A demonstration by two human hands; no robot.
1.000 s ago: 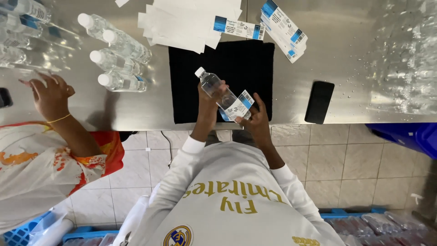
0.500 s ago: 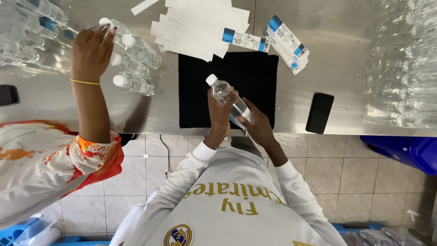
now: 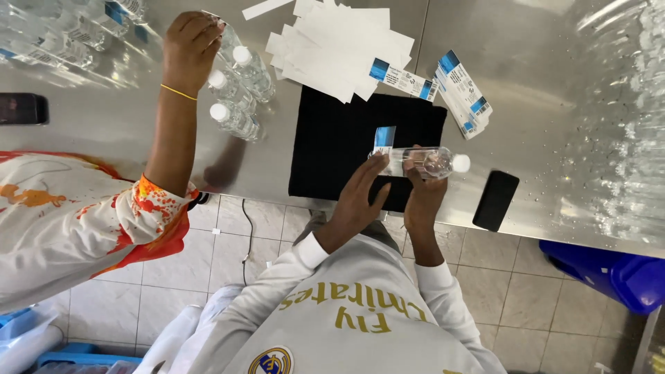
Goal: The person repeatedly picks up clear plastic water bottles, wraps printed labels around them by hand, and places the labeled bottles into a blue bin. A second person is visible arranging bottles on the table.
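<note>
Over a black mat (image 3: 332,142) on a steel table (image 3: 540,83), I hold a small clear water bottle (image 3: 433,163) on its side, white cap pointing right. My left hand (image 3: 360,197) presses a blue and white label (image 3: 383,138) against the bottle's left part. My right hand (image 3: 421,190) grips the bottle from below, near its middle. More blue and white labels (image 3: 463,90) lie just beyond the mat, beside a heap of white paper strips (image 3: 339,45).
A co-worker in a white and orange sleeve reaches a hand (image 3: 188,43) onto a group of bottles (image 3: 239,90) at the upper left. A black phone (image 3: 495,201) lies right of the mat. Wrapped bottle packs (image 3: 627,131) sit at the right, a blue bin (image 3: 616,277) below.
The bottle has swung from tilted up-left to lying flat, its cap now pointing right. The co-worker's hand has gone from the table edge up onto the bottles.
</note>
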